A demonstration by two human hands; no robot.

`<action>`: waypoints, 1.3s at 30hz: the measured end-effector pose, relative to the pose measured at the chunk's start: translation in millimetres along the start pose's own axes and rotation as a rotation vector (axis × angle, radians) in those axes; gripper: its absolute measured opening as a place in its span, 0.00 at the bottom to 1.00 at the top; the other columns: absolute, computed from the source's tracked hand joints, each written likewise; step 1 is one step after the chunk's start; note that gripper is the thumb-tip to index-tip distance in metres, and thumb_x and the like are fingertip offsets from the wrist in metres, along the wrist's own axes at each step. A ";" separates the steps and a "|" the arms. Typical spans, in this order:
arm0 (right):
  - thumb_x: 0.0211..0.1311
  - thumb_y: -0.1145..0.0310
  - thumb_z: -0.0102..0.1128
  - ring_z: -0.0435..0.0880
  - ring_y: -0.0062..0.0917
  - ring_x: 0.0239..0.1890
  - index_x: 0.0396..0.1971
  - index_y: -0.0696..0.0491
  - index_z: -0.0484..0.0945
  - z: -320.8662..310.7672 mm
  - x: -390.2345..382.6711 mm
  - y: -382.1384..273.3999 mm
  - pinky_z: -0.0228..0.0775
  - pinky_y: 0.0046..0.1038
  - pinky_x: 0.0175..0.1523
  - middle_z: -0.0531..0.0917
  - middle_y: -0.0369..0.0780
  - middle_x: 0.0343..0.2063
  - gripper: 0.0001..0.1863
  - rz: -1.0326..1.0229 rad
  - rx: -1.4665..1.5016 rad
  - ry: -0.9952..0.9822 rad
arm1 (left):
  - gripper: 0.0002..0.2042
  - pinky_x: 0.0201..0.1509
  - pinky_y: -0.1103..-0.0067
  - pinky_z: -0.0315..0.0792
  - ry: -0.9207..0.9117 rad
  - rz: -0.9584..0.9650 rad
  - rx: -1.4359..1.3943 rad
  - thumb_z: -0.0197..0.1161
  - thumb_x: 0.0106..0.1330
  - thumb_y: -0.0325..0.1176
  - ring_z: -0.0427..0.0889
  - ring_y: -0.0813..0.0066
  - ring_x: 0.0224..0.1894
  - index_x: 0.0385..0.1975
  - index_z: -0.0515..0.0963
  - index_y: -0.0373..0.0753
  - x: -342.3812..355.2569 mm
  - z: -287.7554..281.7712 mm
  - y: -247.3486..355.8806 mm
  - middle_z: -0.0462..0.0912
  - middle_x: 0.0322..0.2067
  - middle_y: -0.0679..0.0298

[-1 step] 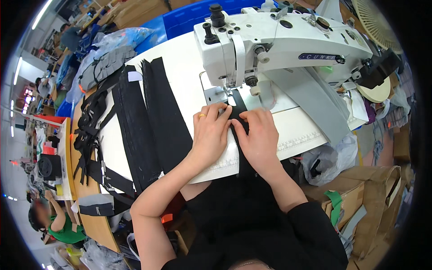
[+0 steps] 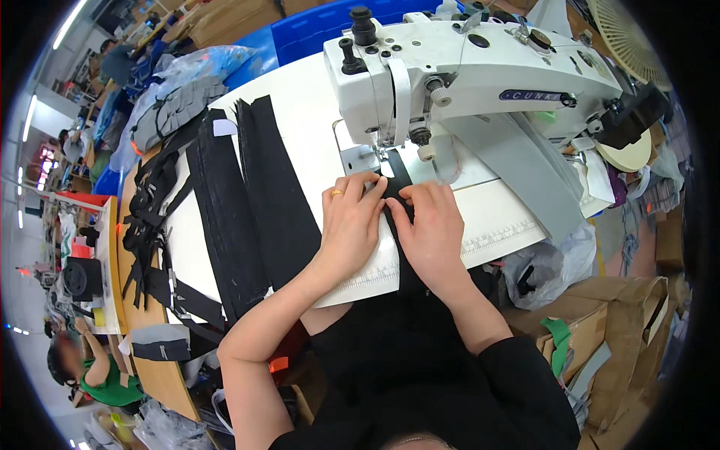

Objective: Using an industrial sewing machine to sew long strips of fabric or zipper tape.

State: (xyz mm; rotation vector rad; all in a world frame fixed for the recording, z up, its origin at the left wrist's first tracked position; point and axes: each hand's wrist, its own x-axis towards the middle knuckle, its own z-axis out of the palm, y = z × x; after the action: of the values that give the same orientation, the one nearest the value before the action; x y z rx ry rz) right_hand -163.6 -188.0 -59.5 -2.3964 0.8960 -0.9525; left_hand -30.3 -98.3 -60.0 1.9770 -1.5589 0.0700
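Note:
A narrow black fabric strip (image 2: 406, 264) runs from the table's front edge up under the presser foot (image 2: 384, 154) of a white sewing machine (image 2: 472, 82). My left hand (image 2: 352, 225) lies along the strip's left side, its thumb and fingertips closed on the edge just below the foot. On the other side my right hand (image 2: 431, 232) pinches the strip between thumb and curled fingers. The fingertips of both hands are close together. A small white patch shows on the strip by the foot; I cannot tell what it is.
Wide black fabric pieces (image 2: 281, 187) lie on the white tabletop (image 2: 499, 214) at left, beside tangled black straps (image 2: 150, 217). Grey fabric (image 2: 517, 165) drapes under the machine arm. A cardboard box (image 2: 630, 337) and a plastic bag (image 2: 551, 262) are at right. A person in green (image 2: 112, 386) sits far left.

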 end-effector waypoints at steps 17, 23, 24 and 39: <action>0.61 0.72 0.73 0.83 0.28 0.23 0.33 0.56 0.76 1.9 24.0 15.2 0.74 0.32 0.33 0.84 0.39 0.21 0.11 0.410 0.463 -0.167 | 0.21 0.80 0.52 0.42 -0.084 -0.084 -0.038 0.65 0.71 0.32 0.73 0.62 0.67 0.64 0.79 0.39 -7.2 -5.4 3.0 0.79 0.64 0.64; 0.62 0.73 0.72 0.84 0.37 0.25 0.34 0.57 0.74 11.3 30.9 12.1 0.73 0.37 0.33 0.82 0.41 0.22 0.12 0.378 0.396 -0.172 | 0.21 0.79 0.42 0.38 -0.070 -0.075 -0.031 0.63 0.72 0.31 0.69 0.55 0.72 0.64 0.76 0.34 -6.4 0.7 -0.6 0.76 0.66 0.59; 0.62 0.73 0.71 0.83 0.40 0.25 0.34 0.57 0.74 10.9 32.3 11.6 0.73 0.39 0.34 0.82 0.42 0.22 0.11 0.356 0.364 -0.167 | 0.22 0.78 0.40 0.38 -0.080 -0.083 -0.027 0.63 0.73 0.32 0.68 0.54 0.72 0.65 0.76 0.34 -5.1 1.6 -0.4 0.75 0.66 0.59; 0.62 0.74 0.68 0.81 0.35 0.53 0.50 0.56 0.83 -20.4 45.2 58.1 0.81 0.34 0.52 0.82 0.40 0.51 0.16 -0.530 0.114 -0.345 | 0.11 0.72 0.55 0.60 -0.083 -0.115 -0.141 0.56 0.76 0.29 0.79 0.55 0.60 0.51 0.83 0.33 29.3 -7.0 -23.5 0.85 0.55 0.58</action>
State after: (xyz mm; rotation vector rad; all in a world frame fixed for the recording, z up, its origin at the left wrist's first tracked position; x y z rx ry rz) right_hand -176.9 -263.2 -58.1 -2.6319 0.0760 -0.6954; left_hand 2.0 -117.5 -52.7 1.9755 -1.4554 -0.1665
